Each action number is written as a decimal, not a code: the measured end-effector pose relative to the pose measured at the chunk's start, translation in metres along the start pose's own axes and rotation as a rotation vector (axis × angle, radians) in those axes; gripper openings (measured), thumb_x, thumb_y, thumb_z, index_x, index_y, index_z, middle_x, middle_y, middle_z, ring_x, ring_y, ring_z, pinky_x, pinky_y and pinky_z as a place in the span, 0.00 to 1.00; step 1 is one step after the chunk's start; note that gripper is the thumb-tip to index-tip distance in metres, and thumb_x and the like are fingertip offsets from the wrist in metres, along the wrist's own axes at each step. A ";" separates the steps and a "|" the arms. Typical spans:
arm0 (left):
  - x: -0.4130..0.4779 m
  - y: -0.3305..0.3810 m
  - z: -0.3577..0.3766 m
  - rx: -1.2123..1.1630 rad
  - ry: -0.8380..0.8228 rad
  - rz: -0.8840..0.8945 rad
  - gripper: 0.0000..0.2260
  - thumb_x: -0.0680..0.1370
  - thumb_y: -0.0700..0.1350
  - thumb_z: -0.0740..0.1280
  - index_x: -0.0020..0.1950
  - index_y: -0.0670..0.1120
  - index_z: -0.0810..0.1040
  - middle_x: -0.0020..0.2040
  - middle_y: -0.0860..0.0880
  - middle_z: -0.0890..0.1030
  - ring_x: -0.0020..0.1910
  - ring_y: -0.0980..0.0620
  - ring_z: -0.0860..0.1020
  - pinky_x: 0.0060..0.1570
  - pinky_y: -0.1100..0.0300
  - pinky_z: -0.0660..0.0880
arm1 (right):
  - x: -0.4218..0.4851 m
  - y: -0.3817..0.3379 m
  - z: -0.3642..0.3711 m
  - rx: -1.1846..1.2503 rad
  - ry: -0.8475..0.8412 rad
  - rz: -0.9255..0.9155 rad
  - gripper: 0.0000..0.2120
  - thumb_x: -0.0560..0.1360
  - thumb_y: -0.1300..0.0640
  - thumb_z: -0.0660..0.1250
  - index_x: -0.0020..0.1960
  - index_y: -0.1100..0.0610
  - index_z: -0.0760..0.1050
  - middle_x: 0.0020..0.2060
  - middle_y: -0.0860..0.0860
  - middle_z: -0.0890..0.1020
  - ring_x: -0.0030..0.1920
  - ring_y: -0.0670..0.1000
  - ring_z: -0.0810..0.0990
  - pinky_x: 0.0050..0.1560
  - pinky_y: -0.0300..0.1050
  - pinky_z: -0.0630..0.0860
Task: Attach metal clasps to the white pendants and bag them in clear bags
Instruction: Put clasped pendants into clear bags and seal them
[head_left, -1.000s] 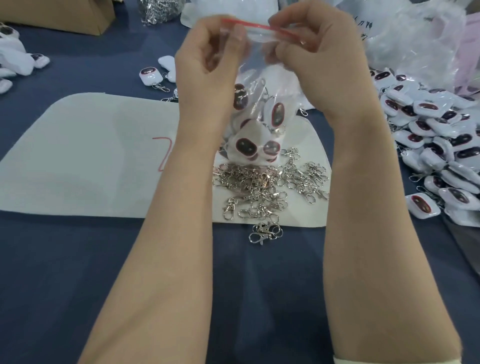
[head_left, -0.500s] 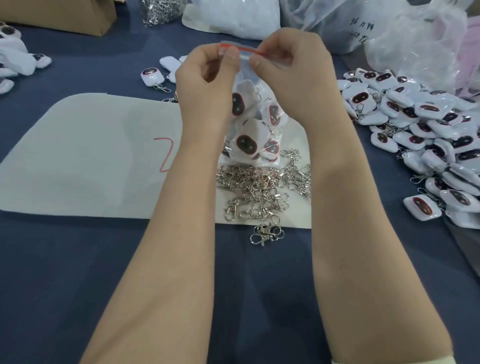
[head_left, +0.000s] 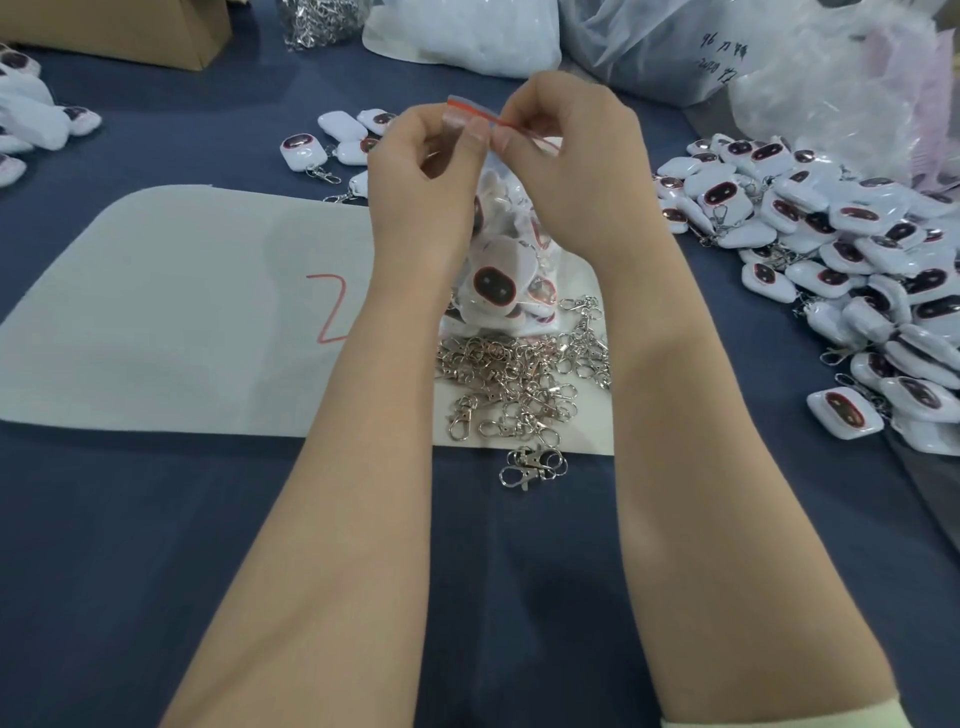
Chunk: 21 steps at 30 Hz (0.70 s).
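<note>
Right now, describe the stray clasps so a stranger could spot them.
Find the white mat on the blue cloth. A pile of clasps sits at its near edge. The stray clasps lie just off that edge, alone on the blue.

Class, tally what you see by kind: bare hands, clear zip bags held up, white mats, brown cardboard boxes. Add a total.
Bare hands: 2 (left hand, right hand)
Clear zip bag with red strip, held up: 1
White mat with red mark: 1
Brown cardboard box: 1
Total: 5
</note>
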<state>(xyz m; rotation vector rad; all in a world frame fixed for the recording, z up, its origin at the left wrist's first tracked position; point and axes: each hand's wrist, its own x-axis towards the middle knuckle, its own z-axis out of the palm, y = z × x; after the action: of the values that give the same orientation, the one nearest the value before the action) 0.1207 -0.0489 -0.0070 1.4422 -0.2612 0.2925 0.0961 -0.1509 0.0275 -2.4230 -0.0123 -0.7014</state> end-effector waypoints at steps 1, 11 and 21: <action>0.001 -0.001 0.000 0.024 -0.005 0.000 0.04 0.78 0.36 0.65 0.44 0.43 0.75 0.39 0.50 0.77 0.40 0.56 0.75 0.45 0.67 0.72 | 0.000 0.001 0.001 0.001 0.002 -0.006 0.06 0.77 0.57 0.66 0.50 0.59 0.79 0.42 0.46 0.78 0.47 0.45 0.76 0.50 0.33 0.68; 0.001 -0.003 0.002 0.241 -0.018 0.050 0.03 0.81 0.41 0.60 0.48 0.45 0.71 0.38 0.57 0.73 0.37 0.63 0.72 0.39 0.73 0.67 | -0.001 0.002 0.002 0.016 -0.048 -0.032 0.06 0.78 0.58 0.65 0.52 0.59 0.77 0.42 0.44 0.76 0.46 0.42 0.73 0.45 0.25 0.64; -0.001 0.003 -0.004 0.041 -0.066 -0.007 0.07 0.77 0.38 0.66 0.41 0.47 0.77 0.38 0.50 0.79 0.39 0.56 0.77 0.44 0.65 0.73 | 0.000 0.006 -0.004 -0.018 -0.049 -0.058 0.08 0.79 0.58 0.63 0.53 0.61 0.77 0.44 0.45 0.76 0.47 0.43 0.73 0.45 0.26 0.64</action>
<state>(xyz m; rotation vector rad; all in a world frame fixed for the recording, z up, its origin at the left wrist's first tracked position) 0.1185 -0.0444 -0.0050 1.4943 -0.3053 0.2453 0.0954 -0.1580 0.0267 -2.4651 -0.0967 -0.6709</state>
